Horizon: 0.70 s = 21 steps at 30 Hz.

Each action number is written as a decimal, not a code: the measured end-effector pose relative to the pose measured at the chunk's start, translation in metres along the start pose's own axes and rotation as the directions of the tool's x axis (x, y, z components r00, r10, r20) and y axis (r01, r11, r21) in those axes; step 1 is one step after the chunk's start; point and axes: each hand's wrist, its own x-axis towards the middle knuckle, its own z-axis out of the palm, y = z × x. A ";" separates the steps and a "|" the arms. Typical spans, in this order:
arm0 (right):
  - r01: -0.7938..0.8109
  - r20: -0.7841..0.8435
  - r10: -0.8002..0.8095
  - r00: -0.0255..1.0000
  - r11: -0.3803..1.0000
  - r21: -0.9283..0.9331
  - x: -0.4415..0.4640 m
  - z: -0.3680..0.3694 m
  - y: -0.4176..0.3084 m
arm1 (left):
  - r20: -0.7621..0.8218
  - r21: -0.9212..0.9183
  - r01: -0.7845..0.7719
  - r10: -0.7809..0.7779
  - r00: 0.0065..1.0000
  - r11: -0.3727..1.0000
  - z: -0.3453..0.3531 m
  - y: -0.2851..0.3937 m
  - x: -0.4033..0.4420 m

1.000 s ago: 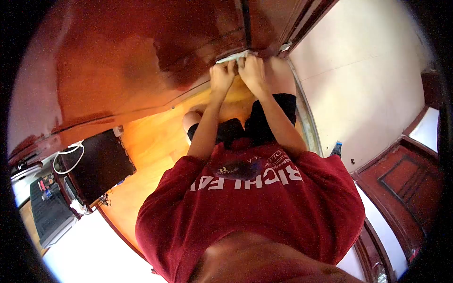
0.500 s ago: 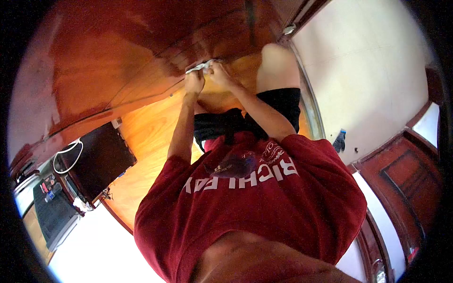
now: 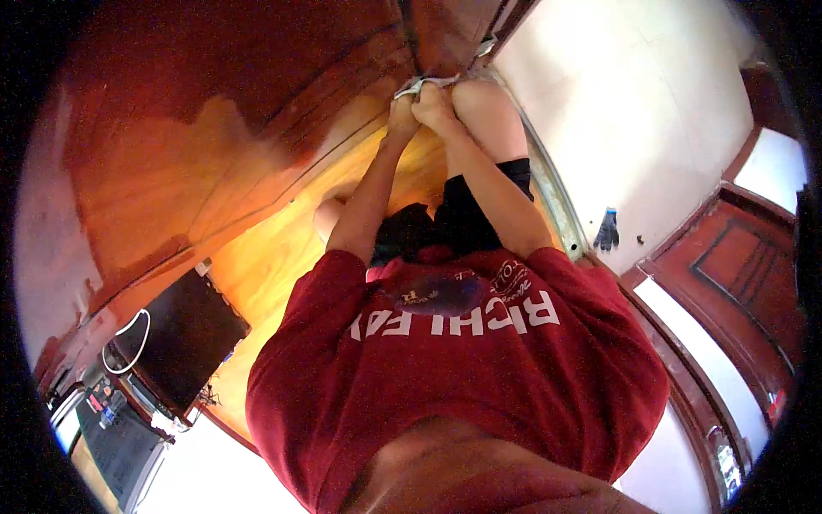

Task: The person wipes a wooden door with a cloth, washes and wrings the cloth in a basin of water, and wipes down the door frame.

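Observation:
Both hands are close together at the lower edge of a glossy dark red-brown wooden panel [image 3: 231,128]. A thin, crumpled white cloth [image 3: 425,84] stretches between them along that edge. My left hand [image 3: 402,118] is closed, its fingers gripping the cloth's left end. Just beside it, my right hand [image 3: 433,108] is also closed on the cloth, near my bent right knee [image 3: 484,101]. The fingertips of both hands are partly hidden behind the knuckles. I cannot tell how firmly the cloth touches the panel.
Orange-brown wooden flooring [image 3: 257,253] lies below the panel. A dark box-like piece [image 3: 193,334] with a white cable loop [image 3: 128,343] stands at left. On the pale wall at right hangs a dark glove [image 3: 608,231]; a red-brown door [image 3: 745,274] is beyond.
My hands and the white cloth have moved right along the panel's edge, toward the corner by my right knee. The whole view has shifted slightly.

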 end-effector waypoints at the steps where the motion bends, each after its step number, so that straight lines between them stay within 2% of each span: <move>1: 0.010 0.050 -0.007 0.999 0.999 -0.051 0.002 0.009 0.003 | -0.012 0.000 0.012 -0.012 1.000 1.000 -0.001 -0.007 -0.003; 3: 0.038 0.124 -0.026 0.992 0.995 -0.097 0.002 0.030 0.005 | -0.172 -0.091 0.016 -0.031 0.985 0.996 -0.001 -0.035 -0.016; 4: 0.079 0.212 -0.071 0.975 0.996 -0.032 0.001 0.042 0.006 | -0.187 -0.088 0.034 -0.050 0.981 0.996 -0.002 -0.056 -0.022; 6: 0.124 0.316 -0.130 0.940 0.992 0.038 0.004 0.086 0.026 | -0.249 -0.005 -0.045 0.043 0.968 0.999 -0.010 -0.108 -0.039; 8: 0.244 0.437 -0.387 0.812 0.905 0.349 0.010 0.152 0.054 | -0.276 0.034 0.068 -0.056 0.960 0.997 -0.028 -0.150 -0.064; 9: 0.282 0.441 -0.419 0.794 0.896 0.343 -0.007 0.156 0.033 | -0.245 -0.007 0.305 -0.297 0.923 0.952 -0.038 -0.158 -0.076; 10: 0.321 0.444 -0.451 0.775 0.885 0.338 -0.024 0.159 0.011 | -0.298 -0.026 0.039 -0.045 0.954 0.999 -0.060 -0.171 -0.089; 11: 0.370 0.473 -0.512 0.718 0.855 0.364 -0.032 0.173 0.005 | -0.356 0.112 0.163 -0.113 0.928 0.980 -0.067 -0.199 -0.102; 12: 0.413 0.495 -0.567 0.658 0.822 0.392 -0.040 0.183 -0.001 | -0.353 0.186 0.245 -0.168 0.921 0.952 -0.079 -0.204 -0.115; 13: 0.386 0.597 -0.524 0.608 0.852 0.354 -0.048 0.182 -0.013 | -0.348 0.259 0.321 -0.222 0.911 0.911 -0.091 -0.209 -0.128; 14: 0.384 0.601 -0.529 0.599 0.848 0.364 -0.055 0.182 -0.018 | -0.277 0.277 0.351 -0.275 0.921 0.895 -0.112 -0.184 -0.141; 15: 0.406 0.592 -0.525 0.611 0.850 0.335 -0.061 0.185 -0.020 | -0.334 0.268 0.283 -0.187 0.924 0.921 -0.118 -0.170 -0.147; 16: 0.441 0.574 -0.547 0.609 0.835 0.328 -0.060 0.196 -0.011 | -0.332 0.274 0.286 -0.189 0.924 0.918 -0.116 -0.183 -0.147; 18: 0.470 0.547 -0.563 0.619 0.824 0.316 -0.059 0.200 -0.005 | -0.199 0.413 0.286 -0.220 0.955 0.865 -0.107 -0.210 -0.139; 19: 0.380 0.583 -0.494 0.644 0.869 0.317 -0.058 0.192 -0.001 | -0.286 0.470 0.043 0.105 0.952 0.882 -0.087 -0.232 -0.127; 20: 0.286 0.616 -0.422 0.665 0.906 0.312 -0.056 0.182 0.005 | -0.340 0.588 -0.157 0.419 0.842 0.793 -0.066 -0.254 -0.116; 21: 0.239 0.625 -0.381 0.681 0.923 0.302 -0.049 0.172 0.015 | -0.186 0.699 -0.185 0.426 0.886 0.690 -0.047 -0.278 -0.106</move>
